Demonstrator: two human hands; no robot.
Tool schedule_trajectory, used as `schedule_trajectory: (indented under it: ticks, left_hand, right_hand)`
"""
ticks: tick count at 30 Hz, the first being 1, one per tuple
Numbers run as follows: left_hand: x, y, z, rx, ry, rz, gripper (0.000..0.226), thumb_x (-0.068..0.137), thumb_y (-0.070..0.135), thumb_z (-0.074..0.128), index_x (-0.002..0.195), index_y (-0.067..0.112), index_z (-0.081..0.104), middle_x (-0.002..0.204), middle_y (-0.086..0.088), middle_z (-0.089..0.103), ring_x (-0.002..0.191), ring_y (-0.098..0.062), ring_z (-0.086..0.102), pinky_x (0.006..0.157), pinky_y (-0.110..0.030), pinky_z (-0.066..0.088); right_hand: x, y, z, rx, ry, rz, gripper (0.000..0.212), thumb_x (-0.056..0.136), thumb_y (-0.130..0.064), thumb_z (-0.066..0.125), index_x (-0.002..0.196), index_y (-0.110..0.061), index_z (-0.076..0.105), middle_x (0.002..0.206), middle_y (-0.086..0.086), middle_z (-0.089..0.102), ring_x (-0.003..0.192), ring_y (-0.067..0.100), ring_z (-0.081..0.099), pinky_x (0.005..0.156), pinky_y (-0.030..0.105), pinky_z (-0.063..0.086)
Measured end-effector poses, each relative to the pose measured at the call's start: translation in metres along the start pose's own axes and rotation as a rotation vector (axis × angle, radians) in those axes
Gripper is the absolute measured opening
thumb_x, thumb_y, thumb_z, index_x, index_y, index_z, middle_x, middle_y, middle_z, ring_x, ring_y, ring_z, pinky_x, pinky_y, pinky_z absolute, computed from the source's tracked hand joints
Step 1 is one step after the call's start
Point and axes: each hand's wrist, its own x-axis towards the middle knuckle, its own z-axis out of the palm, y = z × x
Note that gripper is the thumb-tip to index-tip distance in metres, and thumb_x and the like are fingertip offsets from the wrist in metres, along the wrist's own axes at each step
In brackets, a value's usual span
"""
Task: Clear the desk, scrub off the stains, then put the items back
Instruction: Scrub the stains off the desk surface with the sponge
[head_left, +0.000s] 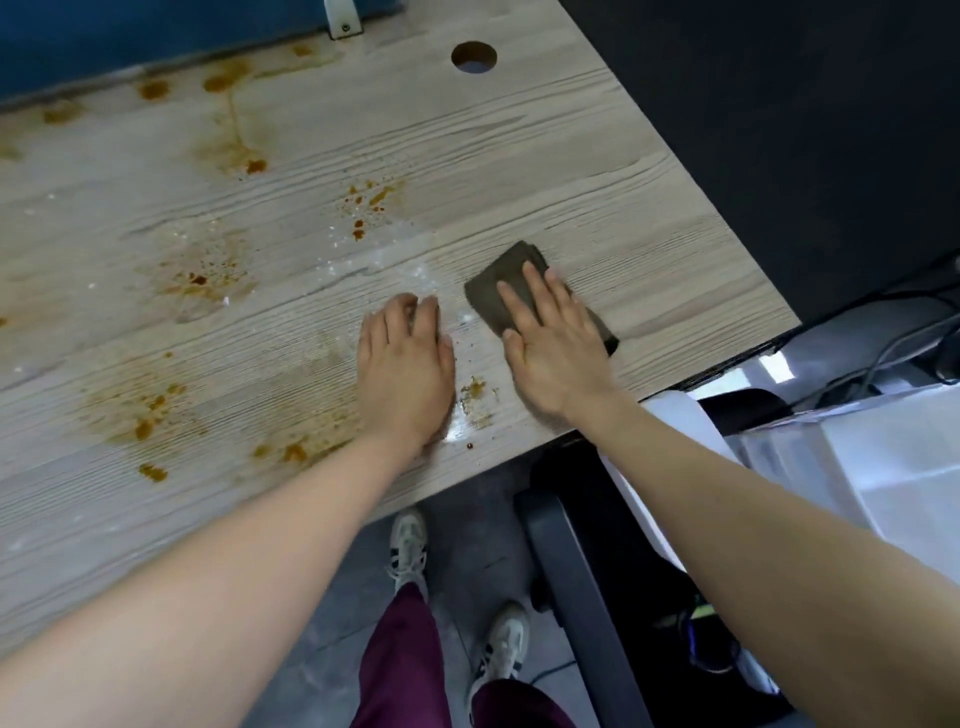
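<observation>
The light wood-grain desk (571, 171) carries several orange-brown stains (228, 140), spread over its left and middle, plus white powdery smears (384, 267) near the centre. A folded dark grey cloth (496, 293) lies near the desk's right front corner. My right hand (553, 338) presses flat on the cloth with straight fingers. My left hand (405, 369) rests palm down on the bare desk just left of the cloth, its fingertips bent against the surface. A small stain (474, 392) sits between the two hands.
A round cable hole (474, 57) is cut in the desk at the back. A blue partition (130, 36) runs along the far edge. Below the right edge are a dark desk leg (576, 597), white boxes (857, 467) and cables (893, 353). My shoes stand on the grey floor.
</observation>
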Motion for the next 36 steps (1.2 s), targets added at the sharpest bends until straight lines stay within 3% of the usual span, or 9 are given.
schedule_trajectory:
  ticks: [5, 9, 13, 20, 23, 25, 28, 32, 36]
  left_hand:
    - [-0.054, -0.009, 0.008, -0.023, 0.034, -0.033, 0.041, 0.095, 0.025, 0.045, 0.133, 0.009, 0.048, 0.125, -0.016, 0.049, 0.113, -0.034, 0.046, 0.099, -0.047, 0.038]
    - [-0.06, -0.017, 0.014, 0.013, 0.075, 0.033, 0.044, 0.097, 0.029, 0.038, 0.135, 0.008, 0.046, 0.125, -0.016, 0.05, 0.112, -0.033, 0.046, 0.097, -0.045, 0.038]
    - [-0.061, -0.015, 0.015, 0.009, 0.105, 0.028, 0.042, 0.097, 0.026, 0.039, 0.136, 0.009, 0.045, 0.125, -0.015, 0.049, 0.113, -0.031, 0.044, 0.099, -0.045, 0.036]
    - [-0.058, -0.015, 0.013, -0.039, 0.079, 0.019, 0.041, 0.095, 0.024, 0.044, 0.132, 0.008, 0.048, 0.123, -0.018, 0.048, 0.112, -0.034, 0.044, 0.097, -0.045, 0.036]
    - [-0.048, -0.008, 0.001, -0.197, 0.038, -0.092, 0.039, 0.09, 0.015, 0.054, 0.127, 0.005, 0.052, 0.123, -0.02, 0.046, 0.114, -0.036, 0.044, 0.099, -0.04, 0.033]
    - [-0.038, 0.012, -0.007, -0.246, 0.09, -0.16, 0.037, 0.086, 0.01, 0.055, 0.122, 0.004, 0.055, 0.124, -0.018, 0.045, 0.115, -0.035, 0.043, 0.098, -0.037, 0.033]
    - [-0.029, 0.065, 0.001, -0.184, 0.108, -0.088, 0.041, 0.088, 0.019, 0.053, 0.127, 0.005, 0.052, 0.132, -0.016, 0.043, 0.123, -0.031, 0.04, 0.104, -0.037, 0.03]
    - [-0.031, 0.105, 0.04, 0.026, -0.061, -0.079, 0.063, 0.099, 0.036, 0.029, 0.149, 0.003, 0.01, 0.158, -0.012, 0.002, 0.146, -0.025, -0.004, 0.118, -0.038, -0.004]
    - [-0.042, 0.083, 0.038, 0.123, -0.075, -0.039, 0.066, 0.099, 0.036, 0.023, 0.149, 0.003, -0.004, 0.158, -0.012, -0.009, 0.145, -0.022, -0.011, 0.117, -0.036, -0.009]
  right_hand:
    - [-0.02, 0.013, -0.005, -0.017, -0.088, -0.132, 0.052, 0.102, -0.038, 0.02, 0.151, -0.033, 0.002, 0.159, -0.005, -0.012, 0.146, 0.014, -0.009, 0.118, 0.036, 0.0]
    - [-0.022, 0.065, -0.018, -0.064, -0.079, 0.052, 0.054, 0.102, -0.041, 0.018, 0.151, -0.031, -0.001, 0.159, -0.001, -0.012, 0.146, 0.018, -0.009, 0.119, 0.039, 0.003]
    - [-0.026, 0.054, -0.012, -0.04, -0.048, 0.192, 0.056, 0.101, -0.039, 0.018, 0.151, -0.027, -0.005, 0.158, 0.002, -0.017, 0.145, 0.021, -0.015, 0.117, 0.04, 0.0]
    - [-0.052, -0.023, 0.012, 0.005, -0.146, -0.106, 0.059, 0.102, -0.037, 0.023, 0.151, -0.024, -0.006, 0.156, 0.004, -0.022, 0.143, 0.019, -0.021, 0.114, 0.034, -0.011]
    - [-0.048, -0.017, -0.001, 0.208, -0.255, -0.206, 0.054, 0.103, -0.033, 0.028, 0.152, -0.021, 0.01, 0.159, 0.002, -0.011, 0.145, 0.016, -0.011, 0.115, 0.028, -0.005]
    - [-0.041, 0.0, -0.013, 0.441, -0.176, -0.188, 0.044, 0.103, -0.023, 0.034, 0.145, -0.011, 0.034, 0.157, 0.006, 0.017, 0.145, 0.018, 0.014, 0.112, 0.021, 0.009]
    - [-0.036, 0.039, -0.023, 0.394, 0.089, -0.018, 0.035, 0.099, -0.016, 0.042, 0.13, -0.008, 0.054, 0.138, 0.013, 0.049, 0.127, 0.028, 0.044, 0.102, 0.03, 0.033]
    - [-0.041, 0.06, -0.014, 0.197, 0.152, 0.032, 0.035, 0.093, -0.013, 0.048, 0.126, -0.006, 0.055, 0.132, 0.012, 0.048, 0.119, 0.03, 0.043, 0.094, 0.035, 0.039]
    - [-0.034, 0.059, 0.0, 0.073, 0.286, 0.066, 0.038, 0.095, -0.019, 0.045, 0.131, -0.005, 0.049, 0.138, 0.009, 0.042, 0.124, 0.028, 0.038, 0.097, 0.035, 0.034]
